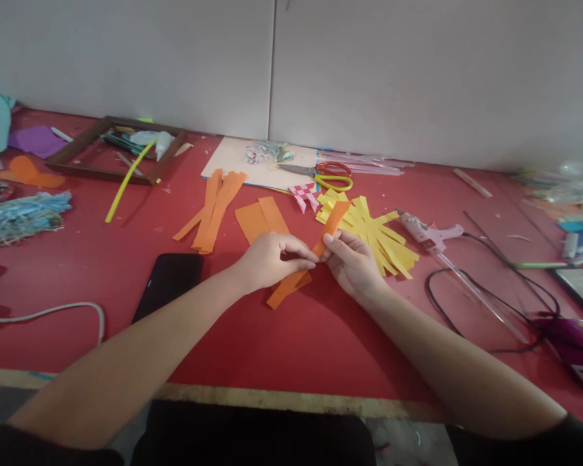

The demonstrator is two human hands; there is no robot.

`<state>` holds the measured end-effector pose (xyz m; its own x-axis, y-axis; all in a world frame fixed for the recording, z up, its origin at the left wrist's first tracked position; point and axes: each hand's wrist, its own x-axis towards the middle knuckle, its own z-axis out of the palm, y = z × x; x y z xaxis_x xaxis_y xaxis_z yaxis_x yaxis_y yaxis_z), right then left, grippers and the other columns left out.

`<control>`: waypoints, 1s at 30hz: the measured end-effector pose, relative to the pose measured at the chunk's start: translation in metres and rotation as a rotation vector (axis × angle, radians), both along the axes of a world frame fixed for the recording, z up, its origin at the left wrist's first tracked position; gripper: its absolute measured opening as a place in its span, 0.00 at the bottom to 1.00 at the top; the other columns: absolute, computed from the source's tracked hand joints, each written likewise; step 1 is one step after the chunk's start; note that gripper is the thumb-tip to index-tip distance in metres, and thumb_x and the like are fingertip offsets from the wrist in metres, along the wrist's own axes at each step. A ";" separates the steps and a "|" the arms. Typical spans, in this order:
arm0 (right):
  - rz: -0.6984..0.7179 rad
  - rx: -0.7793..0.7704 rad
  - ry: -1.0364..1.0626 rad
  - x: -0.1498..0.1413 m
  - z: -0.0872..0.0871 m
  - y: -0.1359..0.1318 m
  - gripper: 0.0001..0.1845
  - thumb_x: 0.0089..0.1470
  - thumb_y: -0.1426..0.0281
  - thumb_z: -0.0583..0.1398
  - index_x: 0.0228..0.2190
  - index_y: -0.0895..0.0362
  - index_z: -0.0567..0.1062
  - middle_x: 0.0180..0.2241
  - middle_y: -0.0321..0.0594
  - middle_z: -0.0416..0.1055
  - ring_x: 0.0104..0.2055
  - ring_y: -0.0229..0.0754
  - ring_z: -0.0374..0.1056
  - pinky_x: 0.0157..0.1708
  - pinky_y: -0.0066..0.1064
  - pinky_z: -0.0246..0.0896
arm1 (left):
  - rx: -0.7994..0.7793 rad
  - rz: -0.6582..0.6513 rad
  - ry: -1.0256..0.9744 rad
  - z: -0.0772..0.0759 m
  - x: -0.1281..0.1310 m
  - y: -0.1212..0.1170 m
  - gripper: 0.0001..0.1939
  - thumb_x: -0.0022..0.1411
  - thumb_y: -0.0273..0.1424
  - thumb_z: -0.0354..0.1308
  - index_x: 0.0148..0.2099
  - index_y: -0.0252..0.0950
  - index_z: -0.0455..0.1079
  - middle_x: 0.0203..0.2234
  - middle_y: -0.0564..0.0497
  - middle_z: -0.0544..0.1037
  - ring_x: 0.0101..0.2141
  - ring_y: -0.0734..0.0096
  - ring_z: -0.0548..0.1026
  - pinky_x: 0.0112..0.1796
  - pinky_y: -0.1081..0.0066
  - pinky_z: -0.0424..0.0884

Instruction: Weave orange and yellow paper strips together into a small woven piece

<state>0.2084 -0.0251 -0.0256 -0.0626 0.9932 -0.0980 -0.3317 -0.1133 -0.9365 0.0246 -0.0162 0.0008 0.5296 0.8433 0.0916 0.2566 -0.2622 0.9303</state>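
Both my hands meet over the middle of the red table [296,336]. My left hand [267,259] pinches an orange paper strip [331,223] that runs from below my fingers up to the right. My right hand [352,262] grips the same strip from the other side, fingers closed on it. A pile of yellow paper strips [374,233] lies just right of my right hand. Two wider orange pieces [260,217] lie beyond my left hand.
More orange strips [214,207] lie to the left, a black phone [168,281] near my left forearm. Scissors [325,175] rest on a cream sheet at the back. A glue gun [430,232] with its black cable lies right. A wooden frame [111,152] sits back left.
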 end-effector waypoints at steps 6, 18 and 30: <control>-0.051 -0.013 0.017 0.000 0.000 0.000 0.17 0.39 0.59 0.73 0.18 0.54 0.73 0.16 0.31 0.68 0.20 0.33 0.63 0.24 0.27 0.65 | 0.073 -0.066 0.003 -0.004 0.000 0.000 0.09 0.60 0.27 0.62 0.42 0.39 0.80 0.39 0.50 0.82 0.38 0.69 0.78 0.40 0.70 0.73; -0.073 -0.017 0.087 0.000 -0.002 0.000 0.17 0.38 0.63 0.74 0.17 0.56 0.73 0.15 0.30 0.67 0.19 0.30 0.63 0.23 0.23 0.63 | 0.116 -0.072 0.051 -0.003 0.000 0.000 0.14 0.61 0.26 0.59 0.49 0.38 0.77 0.42 0.48 0.81 0.36 0.72 0.77 0.35 0.73 0.72; -0.160 -0.057 0.162 0.000 -0.002 0.008 0.17 0.33 0.65 0.76 0.17 0.56 0.74 0.13 0.28 0.66 0.19 0.29 0.62 0.23 0.22 0.62 | 0.077 -0.130 0.076 -0.006 0.001 0.000 0.20 0.56 0.20 0.59 0.53 0.34 0.74 0.50 0.45 0.76 0.26 0.81 0.68 0.31 0.75 0.71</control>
<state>0.2088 -0.0173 -0.0276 0.0755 0.9848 -0.1561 -0.4951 -0.0989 -0.8632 0.0255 -0.0164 -0.0049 0.6419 0.7591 0.1086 0.2845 -0.3672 0.8856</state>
